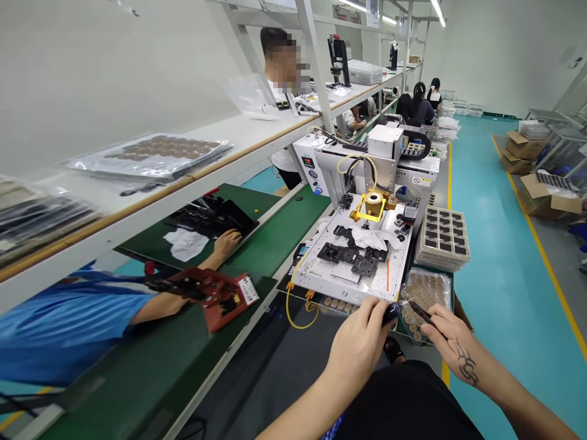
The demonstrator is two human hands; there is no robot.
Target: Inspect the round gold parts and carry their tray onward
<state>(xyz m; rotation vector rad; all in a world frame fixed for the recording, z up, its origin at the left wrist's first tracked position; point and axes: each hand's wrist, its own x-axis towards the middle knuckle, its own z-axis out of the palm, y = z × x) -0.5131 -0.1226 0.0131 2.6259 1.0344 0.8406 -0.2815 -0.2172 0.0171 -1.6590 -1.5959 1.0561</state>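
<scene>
My left hand (360, 336) is closed around a small dark part (391, 313) near the front right corner of the white machine. To its right, my right hand (452, 339) grips a slim black tool (427, 316), whose tip points left toward the dark part. A bag of round brown discs (428, 293) lies just beyond both hands. On the machine's white bed (316, 269) are black flat parts (364, 264), a white cloth (367, 237) and an orange stick (387, 274). Fine detail of the dark part is too small to make out.
A yellow fixture (370, 208) sits under the machine's head. Stacked trays (443, 238) stand right of it. At left, a co-worker's blue sleeve (77, 324) and hand are beside a red press (224, 299). A metal shelf (183, 183) runs overhead. Another person stands behind it.
</scene>
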